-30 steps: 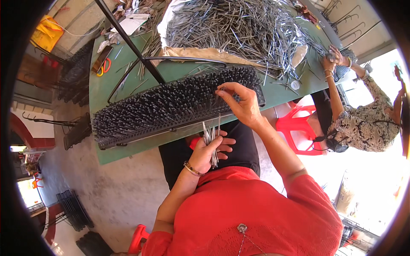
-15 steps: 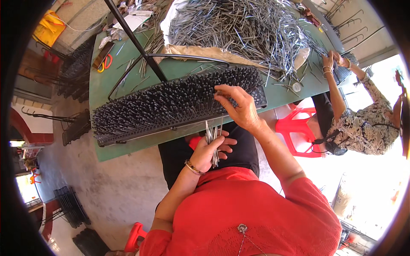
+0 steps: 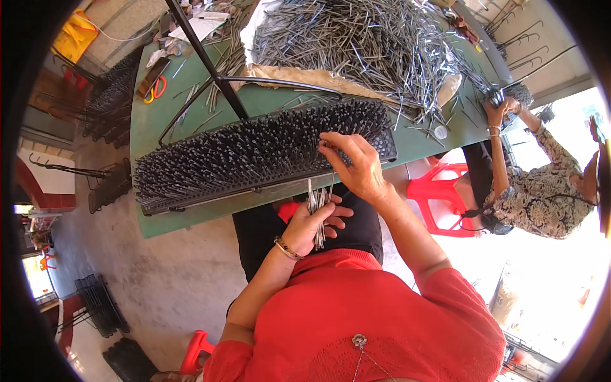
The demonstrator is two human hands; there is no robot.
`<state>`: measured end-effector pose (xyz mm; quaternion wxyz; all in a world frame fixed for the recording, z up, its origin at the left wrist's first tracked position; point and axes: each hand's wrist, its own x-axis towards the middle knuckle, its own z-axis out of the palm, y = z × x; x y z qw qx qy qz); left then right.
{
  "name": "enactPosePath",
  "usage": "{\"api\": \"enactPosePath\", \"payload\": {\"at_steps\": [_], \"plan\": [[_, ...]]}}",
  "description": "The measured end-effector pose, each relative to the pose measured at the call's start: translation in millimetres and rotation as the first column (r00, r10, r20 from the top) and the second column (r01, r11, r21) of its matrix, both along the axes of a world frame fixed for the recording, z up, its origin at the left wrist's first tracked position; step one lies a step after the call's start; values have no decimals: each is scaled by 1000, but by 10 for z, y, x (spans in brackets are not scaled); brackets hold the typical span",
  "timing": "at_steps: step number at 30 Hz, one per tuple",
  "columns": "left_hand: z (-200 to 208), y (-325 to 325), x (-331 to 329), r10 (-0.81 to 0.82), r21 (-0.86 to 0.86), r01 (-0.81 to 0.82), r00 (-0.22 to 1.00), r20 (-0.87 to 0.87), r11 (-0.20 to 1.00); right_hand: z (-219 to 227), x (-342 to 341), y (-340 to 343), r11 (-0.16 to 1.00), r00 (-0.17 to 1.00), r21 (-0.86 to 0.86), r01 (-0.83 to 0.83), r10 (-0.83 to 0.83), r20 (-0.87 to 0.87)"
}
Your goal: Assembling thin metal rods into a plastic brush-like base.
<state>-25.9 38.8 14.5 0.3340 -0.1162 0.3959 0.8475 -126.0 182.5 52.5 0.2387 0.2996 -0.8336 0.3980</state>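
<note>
My left hand [image 3: 310, 224] is closed round a loose bundle of thin grey strips [image 3: 315, 210] in front of my lap, with some fingers loosely spread behind them. My right hand [image 3: 358, 164] reaches over the near side of a long black rack [image 3: 254, 149], thumb and forefinger pinched together among the strips near its right end. Whatever sits between those fingertips is too small to make out. Dark strips stand densely upright along most of the rack. At its right end, bare perforated mesh [image 3: 385, 145] shows. A black metal frame [image 3: 219, 81] rises behind the rack.
A big heap of loose strips [image 3: 344, 44] lies in an opened sack on the green table [image 3: 191, 121]. Orange-handled scissors [image 3: 155, 89] lie at the left. On the right, a co-worker's hands [image 3: 499, 111] handle strips beside a red stool [image 3: 439, 194]. Black racks [image 3: 108, 184] stand at left.
My hands keep nearly the same positions, the right still pinching at the rack. The co-worker's hands have shifted slightly, with a bunch of strips now showing at them. The view has moved a little.
</note>
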Motion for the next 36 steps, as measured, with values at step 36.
{"api": "enactPosePath", "payload": {"at_steps": [36], "plan": [[7, -46, -57, 5, 28, -5, 1000, 7, 1000, -132, 3, 65, 974, 979, 213, 79, -35, -201]]}}
